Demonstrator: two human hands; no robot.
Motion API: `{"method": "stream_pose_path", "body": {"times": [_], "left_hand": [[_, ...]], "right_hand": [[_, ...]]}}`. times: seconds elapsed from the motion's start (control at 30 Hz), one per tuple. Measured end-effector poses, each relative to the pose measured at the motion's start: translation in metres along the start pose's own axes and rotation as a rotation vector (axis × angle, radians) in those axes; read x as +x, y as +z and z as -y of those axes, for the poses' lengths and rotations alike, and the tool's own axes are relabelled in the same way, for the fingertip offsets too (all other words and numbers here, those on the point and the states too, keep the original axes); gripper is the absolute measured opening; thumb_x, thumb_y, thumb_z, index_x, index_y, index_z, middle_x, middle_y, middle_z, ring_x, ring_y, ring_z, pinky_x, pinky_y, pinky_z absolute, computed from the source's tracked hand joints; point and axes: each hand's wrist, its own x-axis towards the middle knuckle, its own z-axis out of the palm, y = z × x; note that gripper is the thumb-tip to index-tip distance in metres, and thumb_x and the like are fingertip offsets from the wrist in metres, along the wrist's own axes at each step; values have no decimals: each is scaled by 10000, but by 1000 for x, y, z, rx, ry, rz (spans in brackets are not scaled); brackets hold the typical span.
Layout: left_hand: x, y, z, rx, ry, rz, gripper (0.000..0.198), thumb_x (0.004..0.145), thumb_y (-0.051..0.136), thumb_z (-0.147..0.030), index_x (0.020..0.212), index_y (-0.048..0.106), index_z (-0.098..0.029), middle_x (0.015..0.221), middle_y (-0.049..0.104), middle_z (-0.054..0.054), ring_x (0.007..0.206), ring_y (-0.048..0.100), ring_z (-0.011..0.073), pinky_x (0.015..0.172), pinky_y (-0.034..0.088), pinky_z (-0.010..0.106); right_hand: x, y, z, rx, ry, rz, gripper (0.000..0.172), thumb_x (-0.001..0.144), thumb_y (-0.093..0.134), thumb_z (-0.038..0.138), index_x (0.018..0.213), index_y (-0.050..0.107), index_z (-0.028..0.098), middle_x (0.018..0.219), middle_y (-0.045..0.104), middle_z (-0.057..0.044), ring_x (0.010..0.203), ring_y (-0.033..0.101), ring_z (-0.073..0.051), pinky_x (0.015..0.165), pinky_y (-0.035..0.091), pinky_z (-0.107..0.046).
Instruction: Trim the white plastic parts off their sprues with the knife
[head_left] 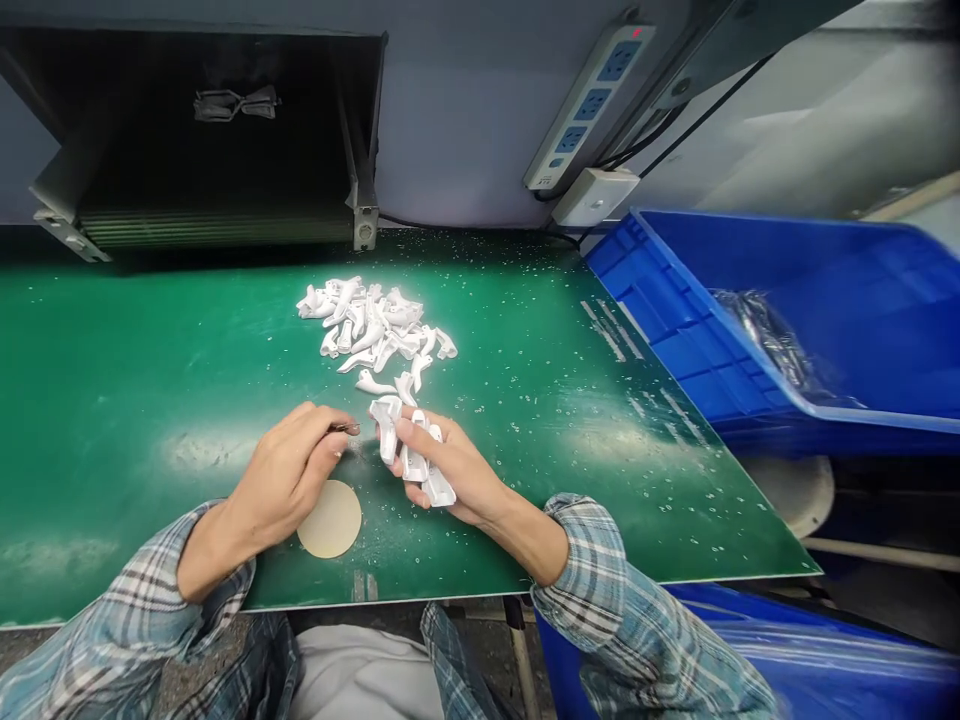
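Several white molded plastic parts [414,462] are fanned out in my right hand [469,470], the thumb pressing on them. My left hand [281,475] is just to their left, its fingers curled together around a small dark, thin piece [345,428] whose kind I cannot make out. A small gap separates it from the white parts. Beneath and beside my left hand a round beige disc [330,520] lies flat on the green table. Past both hands is a loose pile of white plastic parts [375,320], the nearest ones close to my right fingertips.
A conveyor [217,225] comes out of a dark opening at the back left, with clear-looking pieces [236,104] on it. A power strip [592,105] hangs on the back wall. A blue bin [675,310] stands at the right. White specks dot the green table [562,400].
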Motion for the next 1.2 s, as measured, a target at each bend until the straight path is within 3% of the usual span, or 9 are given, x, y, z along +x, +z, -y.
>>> {"method": "stream_pose_path", "body": {"times": [0.1, 0.27, 0.5, 0.73, 0.83, 1.07, 1.2], "left_hand": [[0, 1, -3, -32, 18, 6, 268, 1102, 391, -251, 1103, 650, -181, 902, 641, 34, 823, 560, 160, 774, 443, 283], [-2, 5, -4, -57, 19, 27, 182, 1076, 505, -267, 1136, 656, -186, 916, 596, 21, 757, 565, 125, 689, 433, 252], [-4, 6, -2, -73, -28, 116, 201, 1080, 497, -304, 1147, 662, -211, 914, 581, 14, 738, 566, 124, 701, 443, 269], [-4, 6, -1, -3, -40, 94, 245, 1090, 466, -339, 1135, 671, -213, 904, 598, 24, 728, 588, 129, 693, 469, 263], [-4, 7, 1, 69, -9, 40, 257, 1090, 464, -350, 1121, 672, -202, 901, 609, 25, 727, 602, 127, 676, 473, 253], [-5, 16, 5, 455, 139, -216, 187, 1069, 520, -300, 1062, 666, -183, 882, 684, 39, 726, 595, 145, 643, 428, 277], [-3, 10, 10, 447, 152, -337, 152, 1059, 536, -283, 1051, 652, -185, 906, 704, 56, 772, 614, 154, 680, 445, 277]], "right_hand": [[2, -2, -1, 93, 19, 48, 513, 829, 820, 542, 1162, 730, 161, 715, 636, -2, 495, 491, -74, 347, 442, -143], [2, -2, -2, 113, 23, 56, 529, 831, 826, 531, 1184, 731, 148, 689, 641, 4, 470, 493, -65, 347, 448, -136], [1, -1, -3, 88, 24, 27, 486, 828, 839, 509, 1129, 746, 139, 672, 644, -2, 472, 505, -70, 350, 470, -142], [2, -2, -4, 98, 50, 30, 493, 830, 837, 510, 1129, 743, 130, 667, 648, -4, 465, 513, -71, 358, 480, -146], [2, 2, -5, 101, 50, 18, 498, 823, 838, 527, 1096, 753, 120, 636, 629, 6, 438, 475, -55, 354, 464, -139], [2, 10, -8, 129, 48, -29, 483, 805, 849, 540, 1026, 762, 120, 633, 598, 11, 464, 449, -55, 351, 431, -135], [0, 10, -10, 129, 78, -7, 484, 817, 839, 538, 1067, 758, 132, 682, 612, -2, 496, 461, -63, 360, 435, -138]]}}
